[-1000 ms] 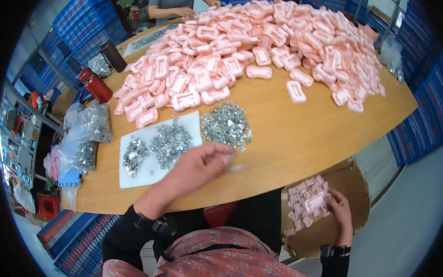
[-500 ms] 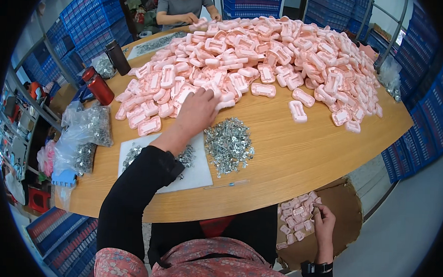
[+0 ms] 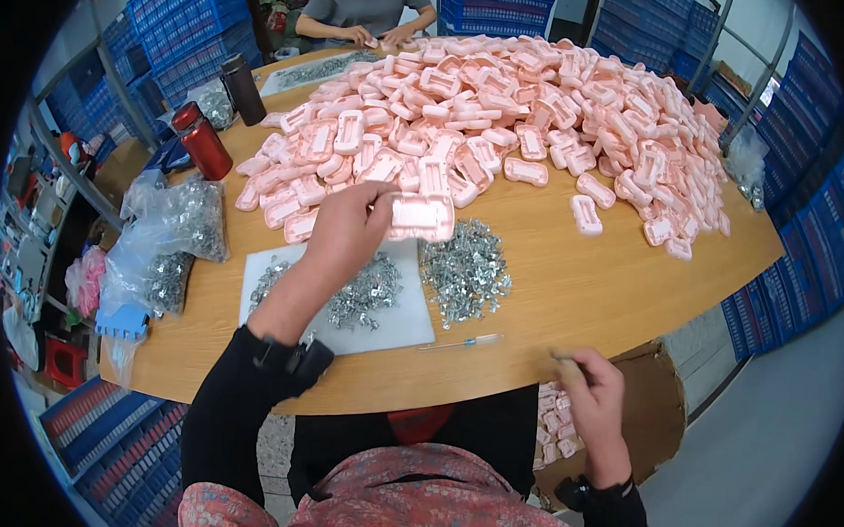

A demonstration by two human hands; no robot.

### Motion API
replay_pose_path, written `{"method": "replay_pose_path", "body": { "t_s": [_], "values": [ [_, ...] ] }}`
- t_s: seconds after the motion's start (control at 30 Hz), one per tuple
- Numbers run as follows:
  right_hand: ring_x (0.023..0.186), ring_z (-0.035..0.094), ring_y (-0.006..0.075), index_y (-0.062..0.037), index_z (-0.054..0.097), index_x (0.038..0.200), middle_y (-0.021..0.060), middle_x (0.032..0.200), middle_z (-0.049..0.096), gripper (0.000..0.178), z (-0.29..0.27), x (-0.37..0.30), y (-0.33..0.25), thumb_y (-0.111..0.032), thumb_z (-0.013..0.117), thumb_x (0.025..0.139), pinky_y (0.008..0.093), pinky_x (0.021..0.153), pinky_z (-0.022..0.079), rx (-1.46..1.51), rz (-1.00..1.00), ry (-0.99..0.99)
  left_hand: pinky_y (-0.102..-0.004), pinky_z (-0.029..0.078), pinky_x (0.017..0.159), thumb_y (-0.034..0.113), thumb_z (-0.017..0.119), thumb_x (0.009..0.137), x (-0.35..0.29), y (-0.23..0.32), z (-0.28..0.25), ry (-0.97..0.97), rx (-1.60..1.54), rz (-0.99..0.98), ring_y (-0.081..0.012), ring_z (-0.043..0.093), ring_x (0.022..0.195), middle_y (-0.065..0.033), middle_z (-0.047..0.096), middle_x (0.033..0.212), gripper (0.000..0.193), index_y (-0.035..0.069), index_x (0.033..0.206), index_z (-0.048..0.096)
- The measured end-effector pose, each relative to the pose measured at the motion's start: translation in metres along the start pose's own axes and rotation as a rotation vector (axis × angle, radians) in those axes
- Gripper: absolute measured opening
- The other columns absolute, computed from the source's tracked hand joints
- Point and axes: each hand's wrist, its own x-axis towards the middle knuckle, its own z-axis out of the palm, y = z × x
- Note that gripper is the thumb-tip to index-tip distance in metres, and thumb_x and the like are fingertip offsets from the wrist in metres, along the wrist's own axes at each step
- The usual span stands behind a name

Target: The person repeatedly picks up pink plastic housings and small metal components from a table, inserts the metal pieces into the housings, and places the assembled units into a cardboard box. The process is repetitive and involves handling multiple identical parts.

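Note:
My left hand [image 3: 347, 226] grips a pink plastic casing [image 3: 421, 217] by its left end, with the hollow inner side turned up. It is held over the back of a white board [image 3: 408, 330], on which small shiny metal pieces [image 3: 363, 297] are strewn. Closed at the fingertips, my right hand [image 3: 592, 388] hovers by the table's front edge; a small dark thing shows at the fingers, too blurred to name. A heap of the same pink casings [image 3: 511, 104] covers the far part of the table. Right of the board lies another pile of metal pieces [image 3: 465, 276].
An open cardboard box [image 3: 661, 388] with pink casings [image 3: 554, 424] stands below the table's front edge. A thin pen-like tool [image 3: 470, 341] lies near that edge. At left are bags of metal pieces [image 3: 198, 220], a red flask [image 3: 201, 144] and a dark bottle [image 3: 242, 90]. Across sits a co-worker [image 3: 366, 15].
My left hand has come back from the heap with a pink casing in it. My right hand has risen from over the cardboard box toward the table edge.

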Motion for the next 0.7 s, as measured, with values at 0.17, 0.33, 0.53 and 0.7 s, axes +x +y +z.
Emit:
{"method": "replay_pose_path", "body": {
  "t_s": [0.17, 0.33, 0.53, 0.7],
  "values": [
    [0.088, 0.064, 0.0098, 0.0032, 0.059, 0.123, 0.0059, 0.104, 0.068, 0.028, 0.079, 0.036, -0.030, -0.009, 0.063, 0.098, 0.0233, 0.078, 0.052, 0.393, 0.052, -0.165, -0.0385, 0.053, 0.071, 0.009, 0.060, 0.093, -0.069, 0.015, -0.011, -0.036, -0.093, 0.154, -0.0338, 0.067, 0.079, -0.0196, 0.068, 0.091, 0.020, -0.001, 0.109, 0.069],
    [0.081, 0.066, 0.0120, 0.0030, 0.060, 0.122, 0.0050, 0.102, 0.069, 0.028, 0.109, 0.037, -0.020, -0.010, 0.063, 0.098, 0.0258, 0.074, 0.055, 0.365, 0.202, -0.509, -0.0370, 0.055, 0.075, 0.002, 0.060, 0.095, -0.138, -0.003, -0.025, -0.100, -0.307, 0.085, -0.0290, 0.068, 0.089, -0.0140, 0.068, 0.105, 0.032, 0.001, 0.127, 0.060],
    [0.082, 0.068, 0.0267, -0.0026, 0.064, 0.110, 0.0115, 0.097, 0.067, 0.032, 0.147, 0.025, -0.026, -0.008, 0.076, 0.080, 0.0331, 0.073, 0.055, -0.466, -0.602, -0.274, -0.0409, 0.053, 0.093, 0.028, 0.043, 0.107, -0.186, -0.027, -0.021, -0.297, -1.475, -0.665, -0.0245, 0.063, 0.109, -0.0144, 0.062, 0.122, 0.051, 0.003, 0.150, 0.033],
    [0.090, 0.065, 0.0290, -0.0049, 0.065, 0.108, 0.0087, 0.100, 0.066, 0.033, 0.162, 0.034, -0.037, -0.010, 0.076, 0.077, 0.0387, 0.075, 0.053, -0.543, -0.775, -0.466, -0.0443, 0.053, 0.092, 0.030, 0.047, 0.100, -0.185, -0.045, -0.030, -0.144, -1.558, -0.661, -0.0256, 0.064, 0.102, -0.0124, 0.063, 0.112, 0.058, 0.003, 0.149, 0.033]
  ]
}}
